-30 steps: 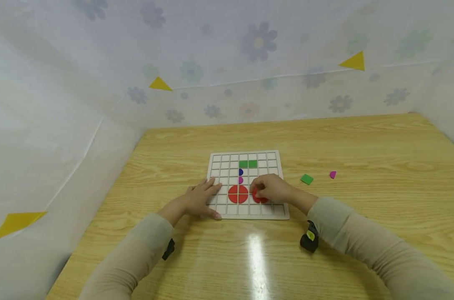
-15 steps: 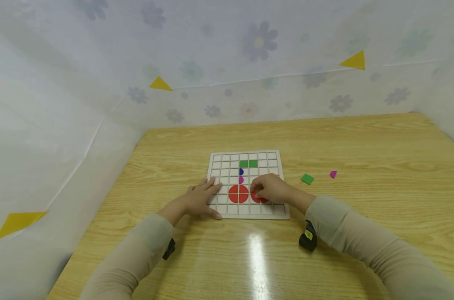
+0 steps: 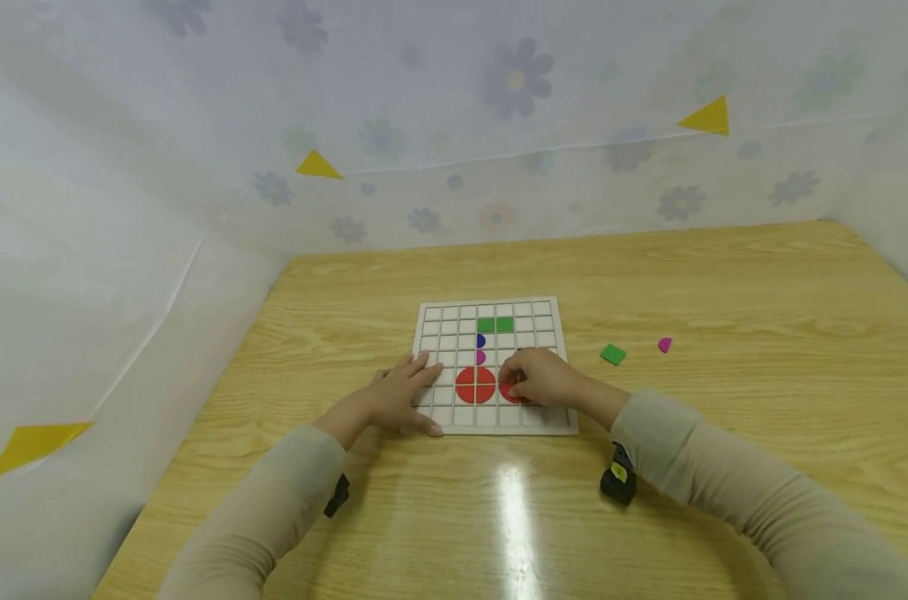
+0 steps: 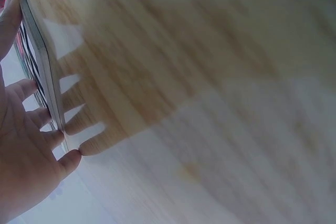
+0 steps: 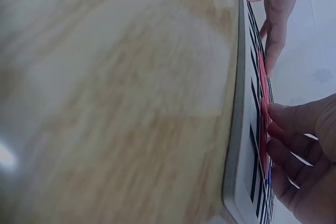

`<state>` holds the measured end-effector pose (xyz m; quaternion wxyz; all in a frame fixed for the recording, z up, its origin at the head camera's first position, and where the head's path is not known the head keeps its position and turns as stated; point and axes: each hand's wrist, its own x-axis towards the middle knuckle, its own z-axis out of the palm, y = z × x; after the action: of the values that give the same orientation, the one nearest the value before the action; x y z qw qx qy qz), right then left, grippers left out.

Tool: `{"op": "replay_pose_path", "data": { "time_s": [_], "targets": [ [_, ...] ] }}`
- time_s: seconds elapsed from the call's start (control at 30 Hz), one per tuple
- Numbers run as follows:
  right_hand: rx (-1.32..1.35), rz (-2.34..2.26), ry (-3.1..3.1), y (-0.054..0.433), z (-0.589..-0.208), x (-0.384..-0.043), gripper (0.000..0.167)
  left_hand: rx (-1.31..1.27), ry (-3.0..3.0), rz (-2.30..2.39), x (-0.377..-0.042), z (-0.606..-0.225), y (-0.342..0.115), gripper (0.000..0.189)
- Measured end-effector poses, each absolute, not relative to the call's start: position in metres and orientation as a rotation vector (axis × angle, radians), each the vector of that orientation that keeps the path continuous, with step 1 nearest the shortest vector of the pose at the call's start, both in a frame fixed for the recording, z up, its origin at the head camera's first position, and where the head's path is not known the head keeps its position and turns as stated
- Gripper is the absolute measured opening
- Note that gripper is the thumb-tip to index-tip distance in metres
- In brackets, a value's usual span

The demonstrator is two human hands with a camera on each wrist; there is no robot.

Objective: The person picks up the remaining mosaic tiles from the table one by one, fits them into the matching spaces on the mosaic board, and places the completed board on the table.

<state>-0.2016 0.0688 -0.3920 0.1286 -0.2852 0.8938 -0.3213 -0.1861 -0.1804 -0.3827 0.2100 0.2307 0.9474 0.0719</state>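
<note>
A white gridded board (image 3: 442, 417) lies on the table. My left hand (image 3: 401, 396) rests on its left edge with fingers spread. Over the right half of the board, my right hand (image 3: 547, 377) pinches at a red curved tile (image 3: 508, 393) with curled fingers and thumb; the hand hides most of this tile. In the right wrist view the thumb touches the red tile (image 5: 263, 135) flat on the board. Left of it sits a red circle (image 3: 475, 385) crossed by grid lines. Above are a magenta half-round (image 3: 481, 357), a blue half-round (image 3: 481, 341) and green squares (image 3: 495, 324).
On the wooden table (image 3: 454, 500), right of the board, lie a loose green square (image 3: 613, 355) and a magenta piece (image 3: 665, 345). A flower-patterned sheet (image 3: 454, 200) with yellow triangles hangs behind and at the sides.
The red tile under my right hand has shifted slightly left, toward the red circle. My left hand stays in place on the board.
</note>
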Motion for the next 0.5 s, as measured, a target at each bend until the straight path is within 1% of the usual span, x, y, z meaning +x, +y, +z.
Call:
{"op": "replay_pose_path", "data": {
  "time_s": [0.5],
  "targets": [
    [-0.881, -0.914, 2.608, 0.0715, -0.3946, -0.2022, 0.015, 0.646, 2.642, 0.183, -0.1882, -0.3869, -0.182, 0.094]
  ]
}}
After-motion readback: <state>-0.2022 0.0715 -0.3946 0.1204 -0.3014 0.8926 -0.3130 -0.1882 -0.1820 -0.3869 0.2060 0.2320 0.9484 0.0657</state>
